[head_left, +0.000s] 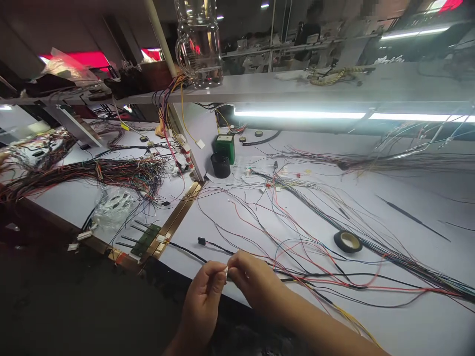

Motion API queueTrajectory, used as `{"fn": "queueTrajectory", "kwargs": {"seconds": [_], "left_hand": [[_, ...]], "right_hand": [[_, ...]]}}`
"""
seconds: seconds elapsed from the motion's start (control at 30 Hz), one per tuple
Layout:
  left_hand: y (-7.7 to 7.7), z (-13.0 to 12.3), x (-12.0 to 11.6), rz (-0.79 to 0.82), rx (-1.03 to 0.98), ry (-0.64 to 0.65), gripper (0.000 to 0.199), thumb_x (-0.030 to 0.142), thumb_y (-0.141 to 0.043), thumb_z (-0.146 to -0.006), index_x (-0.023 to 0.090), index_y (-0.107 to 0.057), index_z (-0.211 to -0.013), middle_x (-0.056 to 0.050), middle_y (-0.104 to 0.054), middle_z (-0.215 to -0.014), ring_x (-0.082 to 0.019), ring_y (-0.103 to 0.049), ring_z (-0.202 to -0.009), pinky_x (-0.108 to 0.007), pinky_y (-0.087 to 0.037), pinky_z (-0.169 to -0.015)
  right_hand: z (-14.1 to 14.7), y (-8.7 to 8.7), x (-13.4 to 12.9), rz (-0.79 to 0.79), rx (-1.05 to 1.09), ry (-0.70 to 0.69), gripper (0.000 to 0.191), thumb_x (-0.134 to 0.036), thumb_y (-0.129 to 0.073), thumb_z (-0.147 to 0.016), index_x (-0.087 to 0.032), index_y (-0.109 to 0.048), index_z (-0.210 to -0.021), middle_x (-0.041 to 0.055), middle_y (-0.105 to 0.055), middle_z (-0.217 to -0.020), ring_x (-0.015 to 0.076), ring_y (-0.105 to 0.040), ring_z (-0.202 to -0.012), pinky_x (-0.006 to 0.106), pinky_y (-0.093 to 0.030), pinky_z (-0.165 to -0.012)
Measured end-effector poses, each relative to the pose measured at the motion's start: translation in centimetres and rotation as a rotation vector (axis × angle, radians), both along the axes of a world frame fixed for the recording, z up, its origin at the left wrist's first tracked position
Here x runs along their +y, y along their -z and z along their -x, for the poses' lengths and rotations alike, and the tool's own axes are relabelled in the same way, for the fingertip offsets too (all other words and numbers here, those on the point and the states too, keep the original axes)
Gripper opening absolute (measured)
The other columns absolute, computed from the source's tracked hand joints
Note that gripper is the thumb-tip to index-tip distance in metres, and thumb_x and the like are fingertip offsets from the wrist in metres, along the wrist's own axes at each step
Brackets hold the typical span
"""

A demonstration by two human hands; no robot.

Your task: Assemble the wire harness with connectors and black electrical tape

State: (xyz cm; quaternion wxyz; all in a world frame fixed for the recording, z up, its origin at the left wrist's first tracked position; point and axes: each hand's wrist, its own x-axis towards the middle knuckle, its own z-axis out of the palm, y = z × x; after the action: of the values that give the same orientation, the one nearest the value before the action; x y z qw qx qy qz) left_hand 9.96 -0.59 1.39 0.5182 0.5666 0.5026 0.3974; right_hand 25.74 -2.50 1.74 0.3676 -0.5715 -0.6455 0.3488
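My left hand (206,296) pinches a small white connector (226,273) between thumb and forefinger, low in the middle of the head view. My right hand (254,277) meets it there, its fingertips closed at the connector's far side; whatever they grip is mostly hidden, perhaps a thin wire end. Just beyond the hands lies a wire lead with a black connector (201,241). Another dark cable with a white plug (162,239) runs from the table's metal strip toward my hands. Red, black and blue wires (297,237) spread over the white table around and beyond them.
A roll of black tape (348,242) lies on the right among the wires. A green board with metal pins (145,241) sits at the left front edge. Farther back stand a black cup (220,165) and a green box (225,147). A shelf (252,89) with a glass jug (202,44) crosses above.
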Motion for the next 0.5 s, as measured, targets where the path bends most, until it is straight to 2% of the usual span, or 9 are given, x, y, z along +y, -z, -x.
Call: {"fn": "queueTrajectory", "kwargs": {"seconds": [0.07,0.17,0.27,0.37,0.43,0.5], "left_hand": [[-0.3,0.5,0.7,-0.078,0.095,0.01,0.026,0.044,-0.059,-0.083,0.019,-0.066,-0.089,-0.005,-0.065,-0.085,-0.021,-0.06,-0.081,-0.031,-0.051,-0.076],[-0.5,1.3,2.0,-0.142,0.224,0.014,0.027,0.045,-0.061,-0.082,0.02,-0.067,-0.09,-0.006,-0.067,-0.092,-0.024,-0.061,-0.089,-0.033,-0.05,-0.082],[-0.3,2.0,3.2,-0.092,0.291,-0.002,0.032,0.049,-0.061,-0.08,0.021,-0.068,-0.095,-0.004,-0.068,-0.094,-0.023,-0.062,-0.087,-0.032,-0.05,-0.082],[0.4,2.8,4.5,-0.039,0.336,-0.086,0.046,0.059,-0.062,-0.074,0.02,-0.067,-0.099,-0.004,-0.068,-0.087,-0.023,-0.063,-0.081,-0.033,-0.051,-0.079],[1.1,3.4,5.5,0.03,0.392,-0.07,0.053,0.064,-0.061,-0.071,0.02,-0.067,-0.1,-0.003,-0.068,-0.079,-0.023,-0.062,-0.076,-0.033,-0.051,-0.074],[1.9,4.0,6.6,0.103,0.474,0.028,0.055,0.066,-0.06,-0.07,0.021,-0.067,-0.101,-0.002,-0.069,-0.077,-0.024,-0.063,-0.076,-0.032,-0.051,-0.072]], "right_hand": [[0.3,-0.2,0.1,0.003,-0.104,-0.011,0.012,-0.025,-0.047,-0.094,-0.024,-0.058,-0.099,-0.0011,-0.068,-0.082,0.0135,-0.062,-0.071,0.023,-0.041,-0.06],[0.3,0.6,0.8,-0.174,-0.326,-0.061,0.025,-0.026,-0.049,-0.093,-0.026,-0.053,-0.117,-0.0004,-0.069,-0.086,0.0144,-0.062,-0.069,0.025,-0.035,-0.056],[-0.7,2.3,2.0,-0.356,-0.481,-0.101,0.019,-0.024,-0.052,-0.091,-0.025,-0.056,-0.11,-0.0008,-0.067,-0.081,0.0132,-0.058,-0.065,0.026,-0.033,-0.059],[-2.9,3.3,2.1,-0.394,-0.562,-0.109,0.013,-0.017,-0.05,-0.092,-0.021,-0.058,-0.101,-0.0009,-0.064,-0.071,0.013,-0.056,-0.065,0.029,-0.036,-0.067],[-5.2,2.6,0.5,-0.37,-0.582,-0.074,0.018,-0.015,-0.048,-0.092,-0.02,-0.058,-0.106,0.0016,-0.065,-0.076,0.0152,-0.058,-0.073,0.032,-0.04,-0.074],[-8.2,0.8,-2.3,-0.365,-0.524,0.012,0.026,-0.019,-0.049,-0.093,-0.022,-0.055,-0.118,0.0061,-0.066,-0.095,0.0183,-0.059,-0.088,0.035,-0.044,-0.081]]}}
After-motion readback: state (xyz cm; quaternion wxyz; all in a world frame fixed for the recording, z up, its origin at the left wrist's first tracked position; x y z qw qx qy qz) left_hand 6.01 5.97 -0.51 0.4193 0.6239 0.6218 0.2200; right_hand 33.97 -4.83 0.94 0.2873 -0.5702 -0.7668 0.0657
